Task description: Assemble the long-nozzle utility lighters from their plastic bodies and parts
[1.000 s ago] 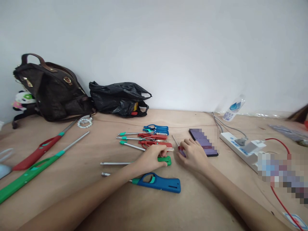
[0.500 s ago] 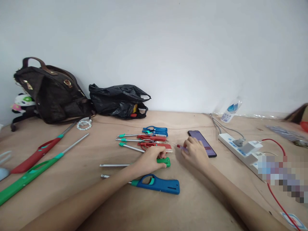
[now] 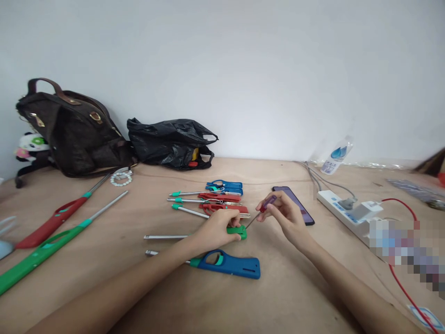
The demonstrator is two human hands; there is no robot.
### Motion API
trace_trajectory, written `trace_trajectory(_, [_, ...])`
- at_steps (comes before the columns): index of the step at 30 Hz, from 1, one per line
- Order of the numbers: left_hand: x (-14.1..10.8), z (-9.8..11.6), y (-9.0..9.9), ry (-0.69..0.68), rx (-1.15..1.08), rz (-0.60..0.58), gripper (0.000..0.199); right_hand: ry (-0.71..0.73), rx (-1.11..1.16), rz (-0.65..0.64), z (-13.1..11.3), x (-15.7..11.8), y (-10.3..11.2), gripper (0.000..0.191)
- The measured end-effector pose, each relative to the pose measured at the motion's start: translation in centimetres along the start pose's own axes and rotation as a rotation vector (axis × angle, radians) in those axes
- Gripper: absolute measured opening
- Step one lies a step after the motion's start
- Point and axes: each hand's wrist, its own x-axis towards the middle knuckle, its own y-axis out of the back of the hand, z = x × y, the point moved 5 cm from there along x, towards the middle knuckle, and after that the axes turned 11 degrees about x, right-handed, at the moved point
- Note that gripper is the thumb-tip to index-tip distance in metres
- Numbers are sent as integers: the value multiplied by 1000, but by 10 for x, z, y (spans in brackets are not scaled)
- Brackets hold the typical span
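My left hand (image 3: 222, 227) is closed on a green lighter (image 3: 239, 232) with a long metal barrel, lying on the table; the hand hides much of its body. In my right hand (image 3: 287, 213) is a screwdriver (image 3: 267, 203) with a purple and red handle. Its thin shaft slants down to the end of the green lighter, at or very near it. Closer to me lies a blue long-barrel lighter (image 3: 236, 267). Beyond my left hand are opened red lighter casings (image 3: 222, 198), blue casings (image 3: 225, 185) and several metal barrels (image 3: 187, 200) with teal ends.
On the left lie a red lighter (image 3: 52, 225) and a green lighter (image 3: 41, 257), near a bead bracelet (image 3: 121, 178). A dark backpack (image 3: 73, 134) and a black plastic bag (image 3: 167, 141) stand by the wall. A phone (image 3: 306, 215), power strip (image 3: 337, 213) and bottle (image 3: 337, 155) are at right.
My right hand has picked the screwdriver up off the table and tilted it, bringing its tip to the green lighter's end. My left hand has stayed on the lighter.
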Motion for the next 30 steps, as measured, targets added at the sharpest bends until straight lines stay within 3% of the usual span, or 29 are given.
trace_trajectory(30, [0, 2, 1, -6, 9, 4, 28, 2, -69, -59, 4, -3, -4, 16])
